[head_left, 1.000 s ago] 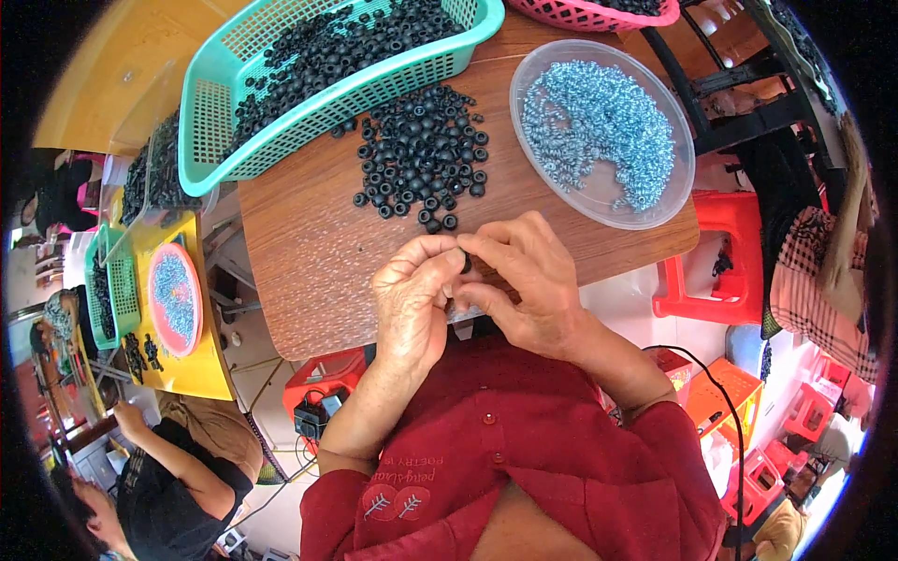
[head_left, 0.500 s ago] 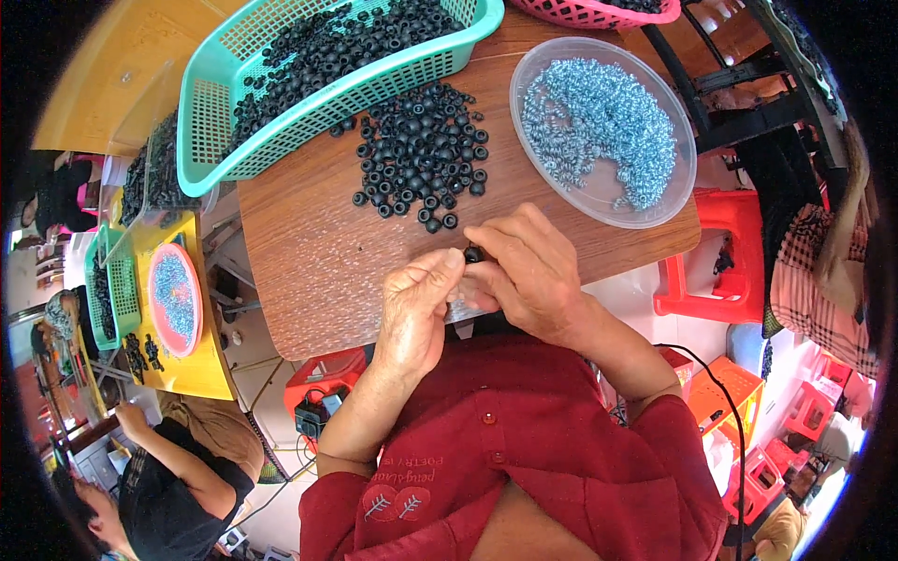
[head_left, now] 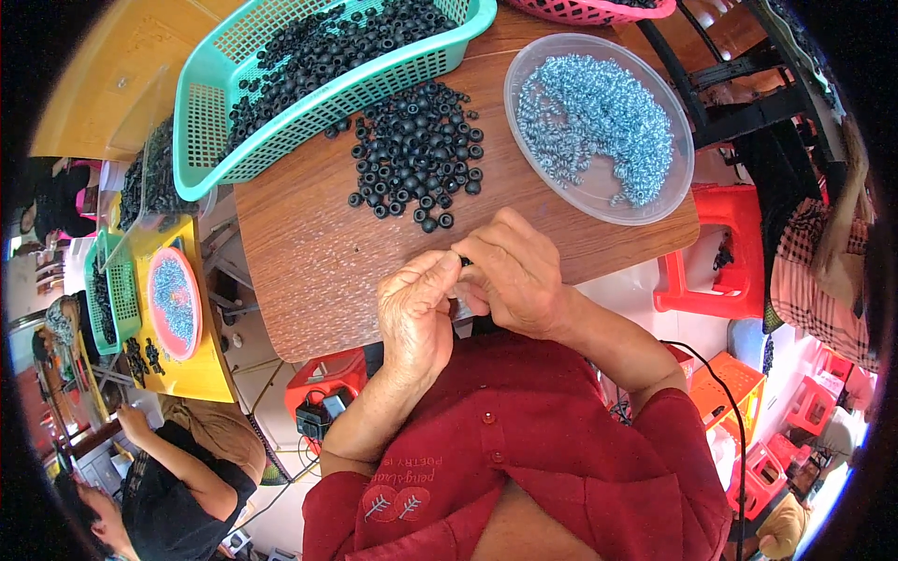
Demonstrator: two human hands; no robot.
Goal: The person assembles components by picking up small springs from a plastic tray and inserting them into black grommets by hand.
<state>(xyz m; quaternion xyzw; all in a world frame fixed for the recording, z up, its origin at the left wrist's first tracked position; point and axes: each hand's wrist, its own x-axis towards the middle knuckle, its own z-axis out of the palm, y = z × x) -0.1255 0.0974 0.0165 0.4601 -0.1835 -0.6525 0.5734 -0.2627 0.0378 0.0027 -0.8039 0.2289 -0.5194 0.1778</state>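
My left hand point(head_left: 418, 297) and my right hand point(head_left: 514, 271) meet at the near edge of the brown table point(head_left: 309, 271). Both are closed, fingertips pinching one small round black plastic piece point(head_left: 465, 262), mostly covered by the fingers. Whether a spring sits in it or in the fingers cannot be seen. Just beyond the hands lies a loose pile of similar black hollow pieces point(head_left: 416, 154), many showing a round opening. To the right, a clear round plastic lid or tray point(head_left: 625, 217) carries a heap of tiny bluish metal springs point(head_left: 603, 122).
A turquoise mesh basket point(head_left: 201, 178) full of black pieces stands at the far left of the table, a pink basket point(head_left: 599, 11) at the far edge. Red plastic stools point(head_left: 716, 252) flank the table. A co-worker point(head_left: 182, 477) sits at a yellow table point(head_left: 201, 374) on the left.
My right hand has shifted slightly left and turned over the black piece, so less of it shows. Both hands keep their pinch; the whole view has moved a little.
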